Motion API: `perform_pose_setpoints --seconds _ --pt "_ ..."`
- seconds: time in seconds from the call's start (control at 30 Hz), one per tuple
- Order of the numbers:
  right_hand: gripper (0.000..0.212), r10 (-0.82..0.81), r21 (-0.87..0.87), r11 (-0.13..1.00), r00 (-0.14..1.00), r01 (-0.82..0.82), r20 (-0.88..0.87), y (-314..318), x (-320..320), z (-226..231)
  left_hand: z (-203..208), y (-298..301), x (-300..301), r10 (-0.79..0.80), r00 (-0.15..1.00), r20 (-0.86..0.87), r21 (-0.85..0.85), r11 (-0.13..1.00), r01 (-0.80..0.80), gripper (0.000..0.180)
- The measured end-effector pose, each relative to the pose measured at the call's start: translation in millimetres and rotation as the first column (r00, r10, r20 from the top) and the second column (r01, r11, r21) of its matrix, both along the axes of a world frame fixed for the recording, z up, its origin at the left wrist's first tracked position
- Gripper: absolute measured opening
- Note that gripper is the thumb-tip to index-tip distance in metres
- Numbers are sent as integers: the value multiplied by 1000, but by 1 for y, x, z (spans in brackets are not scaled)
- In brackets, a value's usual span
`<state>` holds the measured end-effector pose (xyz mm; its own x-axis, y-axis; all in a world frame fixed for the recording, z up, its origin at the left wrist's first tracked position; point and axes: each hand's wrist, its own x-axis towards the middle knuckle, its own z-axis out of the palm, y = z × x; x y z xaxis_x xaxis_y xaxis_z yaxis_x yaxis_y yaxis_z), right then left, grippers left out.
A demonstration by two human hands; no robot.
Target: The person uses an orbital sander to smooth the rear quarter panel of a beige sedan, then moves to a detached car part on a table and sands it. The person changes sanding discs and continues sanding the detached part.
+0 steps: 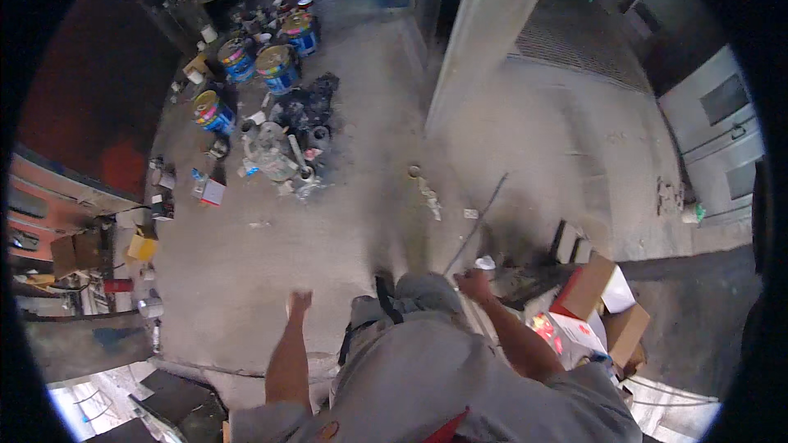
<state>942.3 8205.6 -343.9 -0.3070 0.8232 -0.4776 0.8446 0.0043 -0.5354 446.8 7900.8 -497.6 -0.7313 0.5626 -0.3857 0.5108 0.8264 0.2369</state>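
Observation:
My left hand (300, 302) hangs beside my body over the concrete floor, its fingers curled in. A thin pale edge shows along it, too small to name. On the other side my right hand (474, 285) is closed too, and what it holds, if anything, is hidden. A long thin dark rod (486, 217) slants across the floor ahead of it; I cannot tell whether hand and rod touch. Just beyond that hand is a small white crumpled thing (485, 262). Cardboard boxes with open flaps (593, 285) stand by my right forearm.
Several blue-and-yellow paint buckets (277, 70) stand at the far left, near a heap of grey and black rubbish (275, 148). A pale pillar (486, 33) rises ahead on the right. Left are a yellow carton (142, 244) and shelving; grey metal doors (714, 127) are far right.

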Motion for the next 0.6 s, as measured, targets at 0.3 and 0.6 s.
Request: perform_pose_setpoints --seconds 0.3,0.6 --pt "32 -486 -332 869 754 366 -443 285 -228 -10 133 495 -239 -305 944 126 686 714 139 43" --pt "47 293 126 934 920 -333 259 663 -504 -70 63 494 -260 85 913 398 208 961 -180 61"
